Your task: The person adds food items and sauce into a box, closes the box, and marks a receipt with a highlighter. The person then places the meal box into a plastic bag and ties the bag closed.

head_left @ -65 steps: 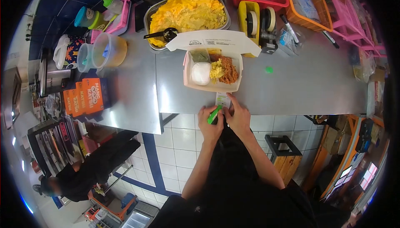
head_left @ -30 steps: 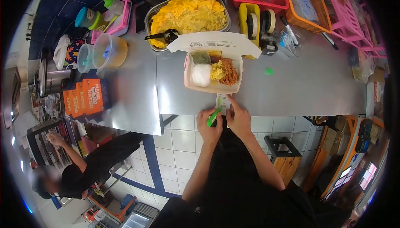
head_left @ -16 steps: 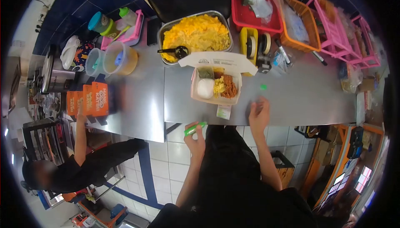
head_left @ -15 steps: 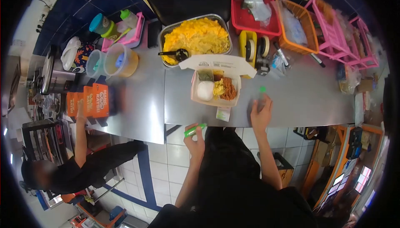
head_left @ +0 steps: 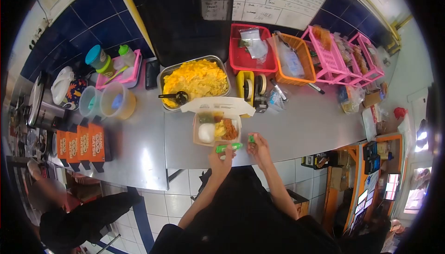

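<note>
Closed around a bright green marker [head_left: 230, 147], my left hand [head_left: 221, 159] is just in front of the food box, at the table's front edge. My right hand [head_left: 260, 151] pinches a small green cap [head_left: 251, 139], a short gap from the marker's end. Behind both hands stands an open cardboard food box [head_left: 202, 143] with its lid folded back. Inside it are white rice [head_left: 206, 132], yellow scrambled egg [head_left: 221, 128], reddish-brown shredded food [head_left: 230, 129] and a green item in a back compartment.
A metal tray of yellow egg [head_left: 197, 75] with a black ladle [head_left: 174, 97] sits behind the box. Orange cartons [head_left: 96, 142] and plastic tubs [head_left: 118, 102] stand left. A tape dispenser [head_left: 244, 87], red basket [head_left: 236, 59] and orange basket [head_left: 296, 75] are right. Another person [head_left: 69, 212] stands left.
My right hand has come in from the right with the cap, close to the marker in my left hand. The view has shifted. The other person's arm has left the orange cartons.
</note>
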Demonstrator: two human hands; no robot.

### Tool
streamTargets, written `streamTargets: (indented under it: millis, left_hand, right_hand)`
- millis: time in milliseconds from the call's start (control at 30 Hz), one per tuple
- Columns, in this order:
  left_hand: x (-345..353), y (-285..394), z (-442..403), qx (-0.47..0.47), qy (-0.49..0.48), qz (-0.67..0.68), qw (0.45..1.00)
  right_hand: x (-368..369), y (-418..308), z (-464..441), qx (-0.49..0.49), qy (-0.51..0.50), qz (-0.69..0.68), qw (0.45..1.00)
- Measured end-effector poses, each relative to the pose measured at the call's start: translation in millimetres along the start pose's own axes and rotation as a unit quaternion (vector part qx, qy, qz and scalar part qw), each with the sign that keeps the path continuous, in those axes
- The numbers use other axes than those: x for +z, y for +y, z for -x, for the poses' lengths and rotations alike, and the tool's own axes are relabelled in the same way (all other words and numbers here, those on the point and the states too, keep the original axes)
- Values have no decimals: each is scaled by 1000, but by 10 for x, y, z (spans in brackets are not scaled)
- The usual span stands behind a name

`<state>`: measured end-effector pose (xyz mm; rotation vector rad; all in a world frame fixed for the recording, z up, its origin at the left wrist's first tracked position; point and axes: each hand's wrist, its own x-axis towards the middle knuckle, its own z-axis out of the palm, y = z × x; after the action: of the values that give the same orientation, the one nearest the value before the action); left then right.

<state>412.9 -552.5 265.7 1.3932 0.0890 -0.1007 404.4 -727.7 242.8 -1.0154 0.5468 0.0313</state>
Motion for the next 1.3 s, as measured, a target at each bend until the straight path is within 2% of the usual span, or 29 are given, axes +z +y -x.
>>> streamTargets:
  millis: [67, 167, 200, 233, 300, 333, 367, 433, 467, 500, 567, 700, 767, 800, 867, 900, 967, 1000, 1067, 1200, 1267, 1300]
  left_hand:
    - [157, 40, -61, 28, -12, -68, 997]
    - [351, 65, -98, 55, -19, -80, 995]
    - [421, 23, -111, 99, -11, -75, 992]
    - [448, 25, -128, 103, -4, -83, 991]
    - [460, 44, -158, 41, -55, -76, 995]
    - [454, 79, -180, -24, -87, -27, 996]
    - [416, 105, -225, -19, -79, -37, 996]
    - [365, 159, -274, -104, -234, -85, 963]
    - [389, 242, -260, -127, -245, -130, 952]
    - [407, 199, -247, -126, -242, -133, 953]
    - [473, 158, -214, 34, -244, -185, 951]
    - [589, 303, -70, 40, -267, -198, 942]
    - [623, 240, 2, 68, -221, -223, 947]
    - [620, 195, 16, 69, -230, -218, 946]
    - [619, 138, 16, -66, -207, -190, 958]
    - [633, 101, 30, -67, -211, -187, 957]
    - [613, 154, 1, -121, -218, -166, 954]
    - [588, 124, 6, -119, -209, -167, 956]
    - [586, 54, 12, 58, -185, -145, 970]
    - [541, 134, 13, 23, -169, -114, 979]
    - [520, 100, -52, -25, -180, -67, 981]
    - [477, 83, -131, -22, -179, -63, 982]
  right_hand:
    - [77, -2, 135, 2, -17, -14, 1000]
    - [120, 15, 148, -46, -27, 16, 998]
    - [110, 41, 123, -80, -23, 63, 995]
    - [117, 53, 117, -111, -21, 108, 988]
    - [41, -7, 147, -99, -34, 105, 989]
    - [-15, -51, 182, -110, -9, 138, 984]
    - [-45, -104, 199, -124, 17, 170, 977]
    - [-115, -231, 252, -123, 4, 157, 980]
    - [-150, -262, 272, -124, 1, 153, 980]
    - [-183, -248, 278, -123, -3, 150, 981]
    - [-244, -219, 286, -109, -22, 208, 972]
    - [-280, -221, 295, -104, 19, 163, 981]
    - [-231, -268, 284, -56, 51, 61, 995]
    - [-256, -221, 260, -60, 60, 61, 994]
    - [-320, -122, 191, -132, -17, 167, 977]
    - [-384, -91, 204, -133, -13, 168, 977]
    - [-332, -119, 191, -164, -4, 261, 951]
    - [-292, -132, 201, -163, -13, 261, 951]
    - [-176, -230, 283, -171, 3, 312, 935]
    - [49, -383, 326, -236, 4, 329, 914]
    - [-16, -387, 264, -158, -31, 287, 944]
    - [-118, -313, 181, -161, -32, 291, 943]
